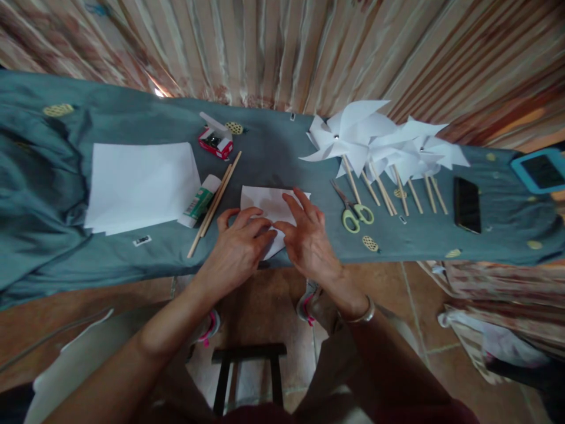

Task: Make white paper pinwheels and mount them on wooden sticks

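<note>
A small sheet of white paper [270,199] lies near the table's front edge, under both hands. Thumb and bent fingers of my left hand [241,238] come together on its middle, pinching it; the exact grip is partly hidden. My right hand [309,232] rests on the paper's right side with its fingers stretched and apart, its thumb close to the left fingertips. Left of the hands are slim wooden sticks [216,203] and a glue stick [200,200]. Green-handled scissors [354,212] lie open-bladed to the right.
A stack of white paper [141,185] lies at left. Behind the sticks stands an open red box [215,141] of small dark items. Several paper pinwheels [353,129] on sticks lie at back right, near a dark phone [467,205] and a blue-framed device [541,171]. A stool [249,353] stands below.
</note>
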`<state>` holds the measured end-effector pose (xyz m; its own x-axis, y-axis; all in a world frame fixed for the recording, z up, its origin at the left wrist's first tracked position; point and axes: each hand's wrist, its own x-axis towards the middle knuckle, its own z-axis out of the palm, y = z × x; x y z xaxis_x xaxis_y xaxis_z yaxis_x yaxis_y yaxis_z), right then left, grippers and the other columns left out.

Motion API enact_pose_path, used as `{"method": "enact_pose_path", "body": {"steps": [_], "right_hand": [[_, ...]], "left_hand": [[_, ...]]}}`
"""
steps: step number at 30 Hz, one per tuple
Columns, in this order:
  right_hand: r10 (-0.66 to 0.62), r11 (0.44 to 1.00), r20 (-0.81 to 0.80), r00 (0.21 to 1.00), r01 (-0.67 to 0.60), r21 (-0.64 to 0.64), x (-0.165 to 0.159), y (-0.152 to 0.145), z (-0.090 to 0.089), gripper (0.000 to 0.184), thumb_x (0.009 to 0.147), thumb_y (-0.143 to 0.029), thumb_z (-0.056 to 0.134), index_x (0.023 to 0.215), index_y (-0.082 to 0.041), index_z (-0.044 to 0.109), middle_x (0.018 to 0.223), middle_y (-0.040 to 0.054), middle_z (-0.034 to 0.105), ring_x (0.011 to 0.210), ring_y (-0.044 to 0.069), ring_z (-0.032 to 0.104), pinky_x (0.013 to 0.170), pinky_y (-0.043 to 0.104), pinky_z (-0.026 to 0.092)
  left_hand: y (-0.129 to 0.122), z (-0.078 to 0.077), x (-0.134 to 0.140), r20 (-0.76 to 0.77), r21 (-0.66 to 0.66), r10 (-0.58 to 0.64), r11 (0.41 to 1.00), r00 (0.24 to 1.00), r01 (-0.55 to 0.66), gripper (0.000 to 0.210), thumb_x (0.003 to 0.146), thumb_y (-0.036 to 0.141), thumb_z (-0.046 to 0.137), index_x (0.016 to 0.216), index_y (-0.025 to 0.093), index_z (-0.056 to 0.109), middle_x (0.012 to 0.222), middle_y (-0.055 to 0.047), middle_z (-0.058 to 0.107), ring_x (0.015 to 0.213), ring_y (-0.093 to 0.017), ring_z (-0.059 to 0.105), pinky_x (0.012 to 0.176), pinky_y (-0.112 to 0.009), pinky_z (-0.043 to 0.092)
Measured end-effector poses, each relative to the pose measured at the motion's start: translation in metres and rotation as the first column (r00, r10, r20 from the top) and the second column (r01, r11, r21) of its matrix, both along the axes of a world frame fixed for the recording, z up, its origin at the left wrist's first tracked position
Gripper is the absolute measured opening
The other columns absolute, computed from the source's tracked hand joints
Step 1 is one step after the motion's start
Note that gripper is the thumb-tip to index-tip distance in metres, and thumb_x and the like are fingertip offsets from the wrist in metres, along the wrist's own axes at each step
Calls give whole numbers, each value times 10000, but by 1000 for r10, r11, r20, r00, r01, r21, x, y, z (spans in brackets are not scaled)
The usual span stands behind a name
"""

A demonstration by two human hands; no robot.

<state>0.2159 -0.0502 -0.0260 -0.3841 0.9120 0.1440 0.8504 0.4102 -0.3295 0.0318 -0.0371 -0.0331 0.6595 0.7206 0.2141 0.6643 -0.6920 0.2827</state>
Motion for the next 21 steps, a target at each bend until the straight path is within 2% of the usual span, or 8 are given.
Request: {"method": "enact_pose_path", "body": {"steps": [3,6,8,11,14,17,19,21], "right_hand": [[26,999,49,998,-28,43,-4,-4,-4,292,904,-119,435,1092,-187,648,1531,130,397,1493,307,158,1118,537,284],[20,999,32,999,-21,35,-6,-6,-7,309,901,-115,435,1119,-197,639,1530,122,406,1494,293,163,1125,539,285],[4,1000,-32,999,-4,7,-4,-4,-7,300,892,-123,450,1085,-204,665,1521,110,419,1488,307,183,1117,555,303],[-45,999,-223,974,40,-25,5,3,-3,347,871,-94,421,1029,-212,706,1488,85,460,1467,291,263,1112,544,347],[-116,993,-362,925,118,-19,18,17,-1,416,879,-81,375,1117,-225,685,1450,65,508,1403,220,402,1136,476,370],[-205,977,-264,943,212,-1,26,32,-3,400,902,-137,412,1236,-158,631,1438,125,519,1365,262,452,1133,491,374],[-219,975,-176,960,219,-20,27,40,-5,404,926,-192,438,1283,-86,596,1409,186,536,1316,305,498,1099,507,403],[-197,980,-121,973,194,-31,26,46,-7,404,929,-230,480,1275,-63,603,1355,204,579,1245,326,550,1061,508,432]], "left_hand": [[1,-2,0,17,2,2,1000,1000,-2,181,922,171,533,1019,199,684,1126,-87,703,1232,-332,499,964,-569,325],[1,-3,1,25,3,9,1000,1000,-9,177,911,163,540,999,193,690,1117,-88,702,1232,-333,499,968,-565,324],[1,-2,1,23,-1,9,1000,1000,-9,190,909,156,538,1015,196,690,1113,-86,703,1232,-331,499,969,-561,324],[1,-1,2,32,-12,8,1000,999,-8,209,909,163,542,1045,216,691,1116,-76,707,1231,-331,500,972,-559,319],[2,-1,2,67,-11,12,1000,998,-12,224,894,162,557,1049,228,704,1105,-74,711,1216,-338,509,959,-567,326],[3,-1,3,100,-9,23,1000,995,-22,228,892,159,550,1038,228,712,1090,-73,714,1194,-338,523,941,-570,332],[4,-2,4,103,-11,28,1000,994,-27,229,903,166,535,1035,234,709,1088,-68,718,1189,-334,524,942,-565,327],[4,-2,4,103,-12,27,1000,994,-26,237,909,167,524,1047,239,702,1083,-61,723,1195,-332,518,947,-558,321]]}}
